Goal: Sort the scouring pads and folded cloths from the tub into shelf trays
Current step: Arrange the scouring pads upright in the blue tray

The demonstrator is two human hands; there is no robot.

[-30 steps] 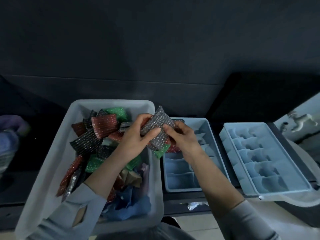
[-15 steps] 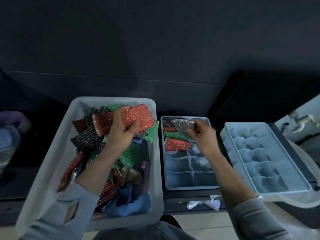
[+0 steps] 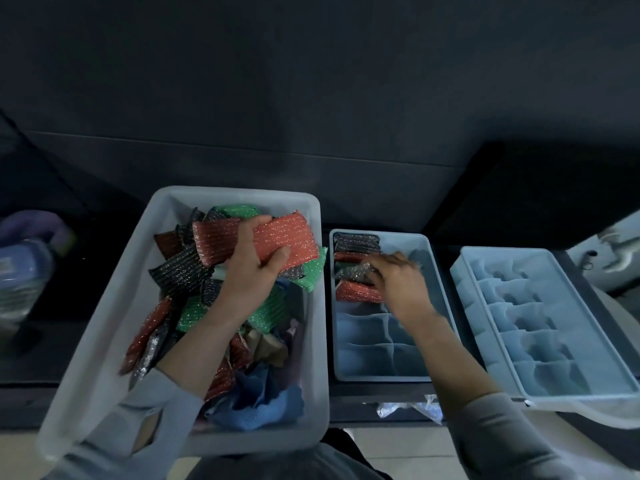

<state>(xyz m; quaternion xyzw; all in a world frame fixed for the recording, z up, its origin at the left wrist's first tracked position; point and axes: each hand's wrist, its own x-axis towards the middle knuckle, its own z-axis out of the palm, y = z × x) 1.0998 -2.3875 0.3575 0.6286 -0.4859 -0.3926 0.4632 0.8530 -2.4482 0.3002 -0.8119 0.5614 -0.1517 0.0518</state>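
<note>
Red scouring pad [image 3: 284,242] gripped in left hand [image 3: 252,271], thumb on top, fingers curled beneath, above far right corner of tub [image 3: 104,306]

Silver pad [image 3: 356,271] under fingertips of right hand [image 3: 401,285] in far left compartments of near tray [image 3: 440,271]; fingers bent down onto it, grip blurred, cannot tell whether pinched or pressed

Black pad [image 3: 356,242] at far left corner of same tray, another red pad [image 3: 358,292] just nearer than silver one

Tub heaped with red, green, black pads; blue cloth [image 3: 263,403] at near right corner

Second tray [image 3: 554,320] to right, apart, tilted

Bottle [image 3: 24,271] left of tub
</note>
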